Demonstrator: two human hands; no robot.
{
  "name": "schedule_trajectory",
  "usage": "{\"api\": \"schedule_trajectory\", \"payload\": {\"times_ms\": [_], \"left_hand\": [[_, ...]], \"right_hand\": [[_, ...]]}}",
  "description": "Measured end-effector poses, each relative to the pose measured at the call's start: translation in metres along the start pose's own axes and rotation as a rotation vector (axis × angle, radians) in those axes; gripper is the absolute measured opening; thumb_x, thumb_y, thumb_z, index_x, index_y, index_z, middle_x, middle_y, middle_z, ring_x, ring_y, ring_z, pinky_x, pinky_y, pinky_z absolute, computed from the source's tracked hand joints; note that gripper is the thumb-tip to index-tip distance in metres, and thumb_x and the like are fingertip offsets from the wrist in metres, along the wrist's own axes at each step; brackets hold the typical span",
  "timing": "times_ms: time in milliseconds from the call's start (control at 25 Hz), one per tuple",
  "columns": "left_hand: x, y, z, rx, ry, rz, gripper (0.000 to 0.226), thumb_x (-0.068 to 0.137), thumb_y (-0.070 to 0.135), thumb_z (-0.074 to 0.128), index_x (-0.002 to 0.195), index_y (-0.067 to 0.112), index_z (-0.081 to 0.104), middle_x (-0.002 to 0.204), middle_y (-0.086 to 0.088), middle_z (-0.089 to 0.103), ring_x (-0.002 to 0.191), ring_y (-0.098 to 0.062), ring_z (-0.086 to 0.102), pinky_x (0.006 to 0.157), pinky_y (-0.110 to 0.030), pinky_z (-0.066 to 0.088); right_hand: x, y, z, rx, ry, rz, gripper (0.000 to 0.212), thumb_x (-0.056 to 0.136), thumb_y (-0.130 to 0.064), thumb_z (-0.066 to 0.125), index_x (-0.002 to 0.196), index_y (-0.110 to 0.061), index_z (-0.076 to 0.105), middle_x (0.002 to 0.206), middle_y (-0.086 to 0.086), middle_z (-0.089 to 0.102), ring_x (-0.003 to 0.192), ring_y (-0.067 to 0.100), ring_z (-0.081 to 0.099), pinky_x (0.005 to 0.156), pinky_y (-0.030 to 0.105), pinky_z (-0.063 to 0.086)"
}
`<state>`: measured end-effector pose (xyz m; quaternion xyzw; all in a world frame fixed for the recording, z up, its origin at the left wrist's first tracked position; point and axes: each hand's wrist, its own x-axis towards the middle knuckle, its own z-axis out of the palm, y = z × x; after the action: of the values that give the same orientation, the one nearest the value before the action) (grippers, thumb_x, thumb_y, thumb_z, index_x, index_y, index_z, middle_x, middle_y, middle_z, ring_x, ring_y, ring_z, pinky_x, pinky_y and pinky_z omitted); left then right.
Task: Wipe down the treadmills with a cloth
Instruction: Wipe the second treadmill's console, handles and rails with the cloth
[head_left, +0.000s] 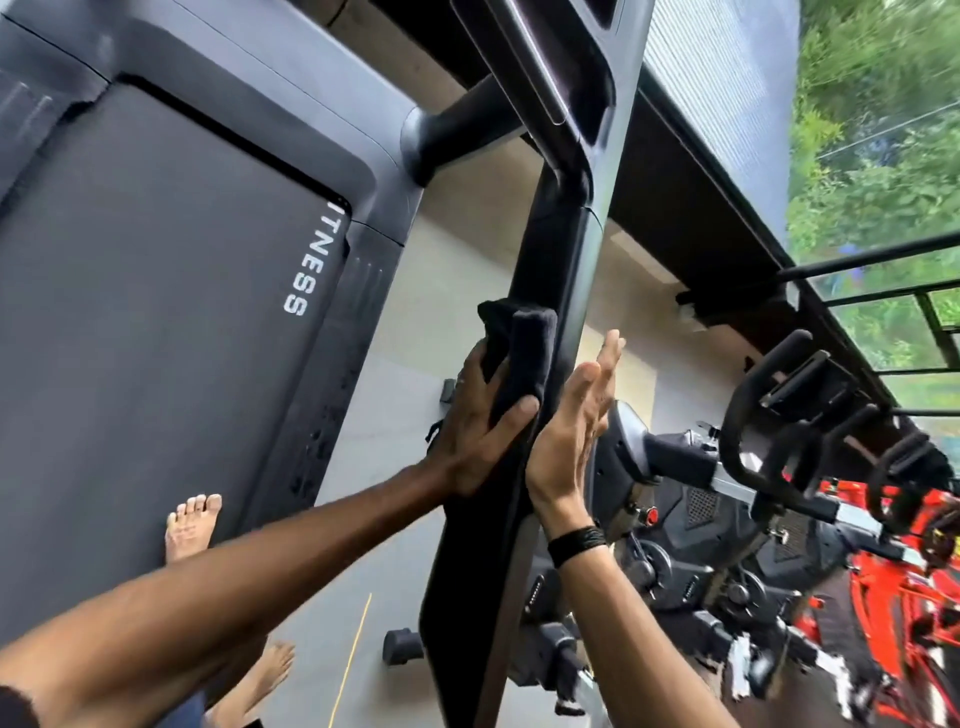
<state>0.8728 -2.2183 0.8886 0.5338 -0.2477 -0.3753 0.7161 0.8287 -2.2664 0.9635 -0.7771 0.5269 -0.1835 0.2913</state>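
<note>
A dark treadmill fills the tilted view; its belt (156, 291) carries white lettering at the left. The black upright post (561, 249) of its frame runs down the middle. My left hand (478, 431) holds a folded black cloth (519, 353) against the left face of the post, thumb and fingers curled round the cloth. My right hand (576, 421) lies flat with straight fingers against the right side of the same post, a black band on its wrist. A bare foot (189, 525) stands on the belt.
An exercise bike (779, 441) with black handlebars stands to the right, and red equipment (909, 597) lies beyond it. A window with black bars (883, 291) shows greenery at the far right. Grey floor (415, 312) lies between the machines.
</note>
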Motion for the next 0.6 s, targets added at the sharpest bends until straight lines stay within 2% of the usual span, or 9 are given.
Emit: {"api": "schedule_trajectory", "payload": {"times_ms": [80,120,200,240,280,360,480,520,600], "left_hand": [[0.064,0.001,0.004,0.032,0.06,-0.171,0.07,0.084,0.069,0.041,0.148,0.046,0.022,0.149,-0.01,0.039,0.133,-0.025,0.045,0.109,-0.049,0.039],[0.093,0.004,0.006,0.064,0.074,-0.321,0.075,0.086,0.073,0.038,0.149,0.035,0.027,0.144,-0.012,0.044,0.128,-0.03,0.048,0.107,-0.048,0.04],[0.127,0.003,0.009,0.121,0.073,-0.682,0.073,0.092,0.073,0.03,0.146,0.024,0.036,0.14,-0.014,0.051,0.124,-0.036,0.052,0.104,-0.044,0.04],[0.127,0.002,0.011,0.131,0.061,-0.794,0.073,0.094,0.072,0.026,0.144,0.021,0.04,0.139,-0.015,0.053,0.124,-0.037,0.052,0.104,-0.044,0.039],[0.122,0.003,0.012,0.132,0.065,-0.832,0.074,0.094,0.072,0.024,0.143,0.02,0.041,0.14,-0.015,0.052,0.125,-0.037,0.051,0.106,-0.047,0.037],[0.111,0.016,0.017,0.129,0.096,-0.724,0.077,0.089,0.076,0.024,0.149,0.028,0.034,0.145,-0.016,0.044,0.132,-0.037,0.043,0.112,-0.052,0.031],[0.154,0.036,0.016,0.08,0.121,-0.398,0.089,0.074,0.083,0.032,0.149,0.034,0.031,0.15,-0.014,0.038,0.136,-0.034,0.039,0.114,-0.051,0.03],[0.178,0.04,0.014,0.071,0.14,-0.367,0.095,0.069,0.086,0.038,0.147,0.032,0.035,0.148,-0.012,0.041,0.134,-0.034,0.042,0.113,-0.05,0.033],[0.217,0.035,0.006,0.006,0.16,-0.429,0.103,0.059,0.095,0.046,0.14,0.032,0.045,0.139,-0.007,0.053,0.125,-0.032,0.052,0.108,-0.048,0.04]], "right_hand": [[0.001,-0.004,0.003,-0.075,-0.027,-0.002,0.086,0.082,-0.086,0.001,0.154,-0.041,-0.001,0.167,-0.015,-0.004,0.15,-0.003,-0.009,0.12,0.039,-0.012],[0.001,-0.008,0.003,-0.134,-0.046,0.01,0.084,0.081,-0.087,-0.001,0.153,-0.043,-0.005,0.167,-0.014,-0.007,0.149,-0.003,-0.013,0.119,0.037,-0.013],[0.0,-0.011,0.004,-0.243,-0.074,0.032,0.09,0.077,-0.089,-0.006,0.155,-0.043,-0.009,0.165,-0.013,-0.017,0.148,-0.002,-0.021,0.116,0.034,-0.017],[-0.001,-0.011,0.004,-0.282,-0.081,0.034,0.094,0.076,-0.09,-0.007,0.156,-0.041,-0.01,0.164,-0.012,-0.021,0.147,-0.001,-0.024,0.116,0.034,-0.018],[0.0,-0.011,0.003,-0.31,-0.091,0.027,0.096,0.075,-0.09,-0.007,0.156,-0.039,-0.011,0.164,-0.012,-0.024,0.147,0.0,-0.026,0.116,0.036,-0.019],[0.006,-0.015,0.004,-0.342,-0.101,0.008,0.095,0.076,-0.089,-0.008,0.156,-0.039,-0.014,0.162,-0.012,-0.028,0.146,0.001,-0.028,0.118,0.038,-0.019],[0.016,-0.022,0.009,-0.377,-0.095,-0.019,0.09,0.079,-0.087,-0.009,0.155,-0.038,-0.018,0.16,-0.012,-0.032,0.146,0.004,-0.03,0.12,0.043,-0.017],[0.017,-0.023,0.011,-0.384,-0.092,-0.021,0.09,0.079,-0.087,-0.009,0.154,-0.039,-0.019,0.16,-0.012,-0.033,0.146,0.004,-0.03,0.12,0.044,-0.017],[0.02,-0.024,0.011,-0.426,-0.087,-0.032,0.09,0.078,-0.086,-0.011,0.154,-0.038,-0.02,0.16,-0.01,-0.034,0.146,0.006,-0.031,0.119,0.042,-0.019]]}}
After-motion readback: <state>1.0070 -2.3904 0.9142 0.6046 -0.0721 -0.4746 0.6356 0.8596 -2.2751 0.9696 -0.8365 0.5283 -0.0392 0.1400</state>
